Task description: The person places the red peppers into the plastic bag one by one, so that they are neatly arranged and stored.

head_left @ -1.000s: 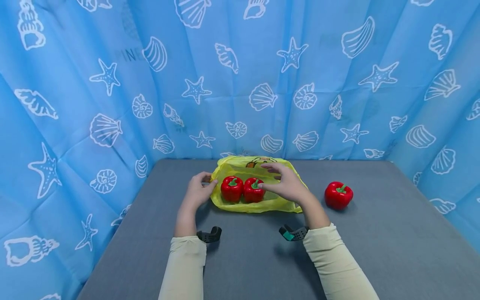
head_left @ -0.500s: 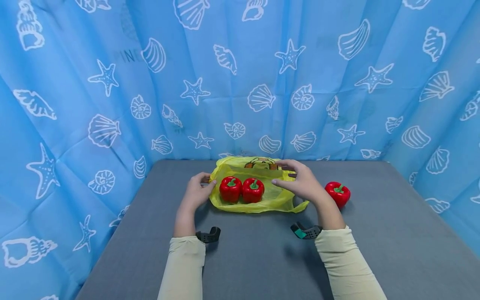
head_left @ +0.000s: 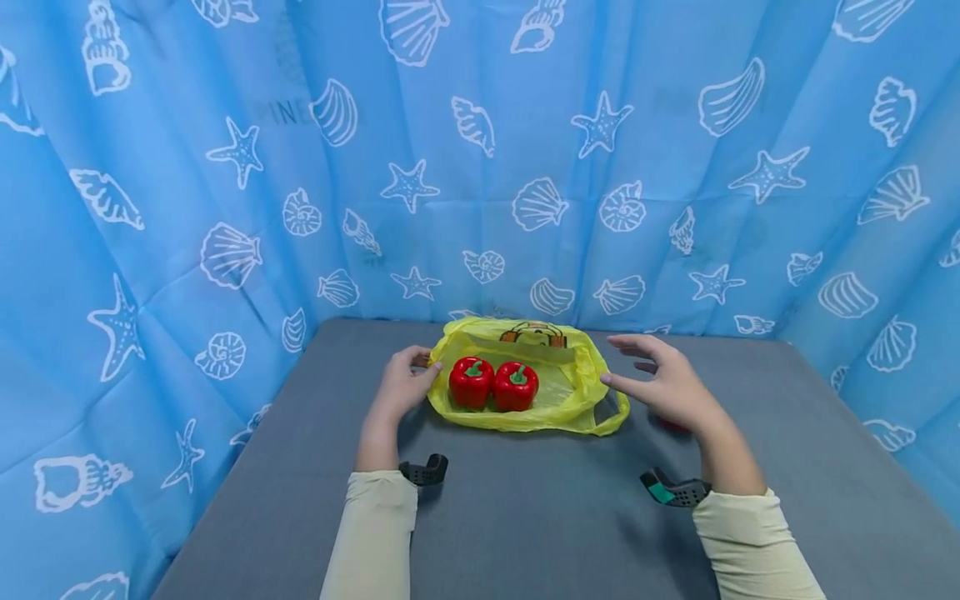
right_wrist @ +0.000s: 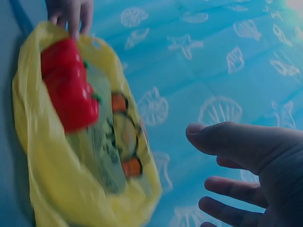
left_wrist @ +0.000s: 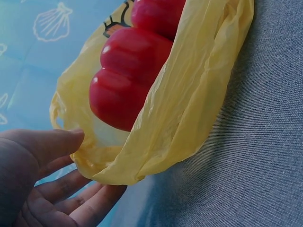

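A yellow plastic bag (head_left: 558, 415) lies with its mouth spread, and two red bell peppers (head_left: 471, 383) with green stems sit side by side inside it. My left hand (head_left: 401, 385) pinches the bag's left rim, thumb inside and fingers outside, as the left wrist view shows. Off the bag's right end, my right hand (head_left: 671, 387) is in the air with fingers parted and nothing between them. Beneath it a third red bell pepper (head_left: 672, 425) is almost wholly hidden; only a sliver of red shows.
The grey table (head_left: 525, 517) carries the bag and peppers. A blue curtain (head_left: 480, 167) printed with white shells and starfish hangs behind and to both sides. Each wrist wears a black strap (head_left: 426, 471).
My right hand has moved right, from above the peppers in the bag to over the pepper outside it, which it now covers. My left hand has stayed at the bag's rim.
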Tool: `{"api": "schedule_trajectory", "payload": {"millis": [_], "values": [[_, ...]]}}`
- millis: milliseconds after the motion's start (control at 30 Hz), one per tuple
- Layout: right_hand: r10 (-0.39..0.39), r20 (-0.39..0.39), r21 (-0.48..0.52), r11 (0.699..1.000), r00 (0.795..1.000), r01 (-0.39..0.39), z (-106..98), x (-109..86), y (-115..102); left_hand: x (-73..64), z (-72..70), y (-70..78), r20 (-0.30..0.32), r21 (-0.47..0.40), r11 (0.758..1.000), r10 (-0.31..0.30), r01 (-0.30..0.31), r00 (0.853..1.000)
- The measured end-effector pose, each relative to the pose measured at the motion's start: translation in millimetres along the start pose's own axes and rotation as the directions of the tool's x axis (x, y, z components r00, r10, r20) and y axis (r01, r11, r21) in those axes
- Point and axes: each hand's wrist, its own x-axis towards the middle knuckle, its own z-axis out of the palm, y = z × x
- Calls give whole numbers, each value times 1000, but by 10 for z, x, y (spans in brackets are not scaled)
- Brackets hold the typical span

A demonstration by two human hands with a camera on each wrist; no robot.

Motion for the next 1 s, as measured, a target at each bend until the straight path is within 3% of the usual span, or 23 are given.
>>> {"api": "schedule_trajectory", "payload": {"millis": [233,467,667,1000], "values": [[110,-31,-81,990,993,-112,-348,-291,328,-8,51,37,24,-1,1000,17,-17,1000],[208,-11,-96,973,978,-208,-610,-381,572,-16,17,41,30,12,1000,2,-2,1000],[298,61,-116,950,953,-290,-643,-368,717,-3,-28,28,36,39,999,8,-9,999],[324,141,-73,946,935,-317,-595,-405,924,-15,-6,26,34,63,998,-9,6,999]]}}
